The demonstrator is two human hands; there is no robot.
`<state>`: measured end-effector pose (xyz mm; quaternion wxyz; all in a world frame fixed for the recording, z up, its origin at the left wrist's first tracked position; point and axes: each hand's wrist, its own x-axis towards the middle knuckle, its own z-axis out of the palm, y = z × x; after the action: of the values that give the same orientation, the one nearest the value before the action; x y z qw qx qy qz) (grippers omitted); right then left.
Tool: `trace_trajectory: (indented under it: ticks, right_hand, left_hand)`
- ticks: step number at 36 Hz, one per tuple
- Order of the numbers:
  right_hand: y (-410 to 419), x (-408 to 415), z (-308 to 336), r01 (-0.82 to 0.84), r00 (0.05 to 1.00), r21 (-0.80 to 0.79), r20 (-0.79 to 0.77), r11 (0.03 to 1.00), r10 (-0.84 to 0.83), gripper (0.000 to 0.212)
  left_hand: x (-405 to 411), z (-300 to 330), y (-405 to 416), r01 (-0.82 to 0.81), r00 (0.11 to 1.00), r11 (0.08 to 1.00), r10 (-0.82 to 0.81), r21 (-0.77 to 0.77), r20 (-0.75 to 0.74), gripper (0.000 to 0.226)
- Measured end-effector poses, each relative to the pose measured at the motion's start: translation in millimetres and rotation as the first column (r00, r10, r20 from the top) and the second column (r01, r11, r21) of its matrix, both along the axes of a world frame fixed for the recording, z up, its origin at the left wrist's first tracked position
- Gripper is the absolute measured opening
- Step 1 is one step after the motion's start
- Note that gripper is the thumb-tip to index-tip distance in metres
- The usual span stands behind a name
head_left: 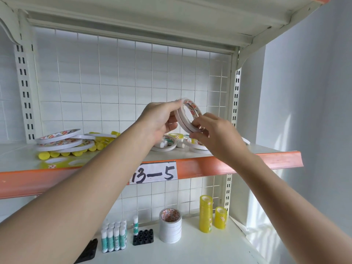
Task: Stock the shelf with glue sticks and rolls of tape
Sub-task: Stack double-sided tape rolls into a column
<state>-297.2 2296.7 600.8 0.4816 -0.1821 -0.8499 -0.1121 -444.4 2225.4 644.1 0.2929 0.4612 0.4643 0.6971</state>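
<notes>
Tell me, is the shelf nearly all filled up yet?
Partly. Done: below stand glue sticks, a white tape stack and yellow rolls. In hand: both hands, left hand and right hand, hold thin tape rolls. Left: the upper shelf's jumbled pile.

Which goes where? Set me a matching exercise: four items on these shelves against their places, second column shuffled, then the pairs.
Things:
1. thin white tape rolls
2. stack of white tape rolls
3. tall yellow tape stack
4. black holder

Places:
A. lower shelf, far right
B. held in both hands above the upper shelf
C. lower shelf, under a single glue stick
D. lower shelf, centre

Pairs: 1-B, 2-D, 3-A, 4-C
</notes>
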Motion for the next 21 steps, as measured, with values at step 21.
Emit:
trace_trajectory:
  ticks: [21]
  right_hand:
    - [-123.4,-1.0,-72.0,-0.098,0.928,-0.034,-0.363,0.995,0.079,0.017]
  left_hand:
    - [10.1,-73.5,-127.1,0.145,0.88,0.932,0.032,0.333,-0.473,0.02]
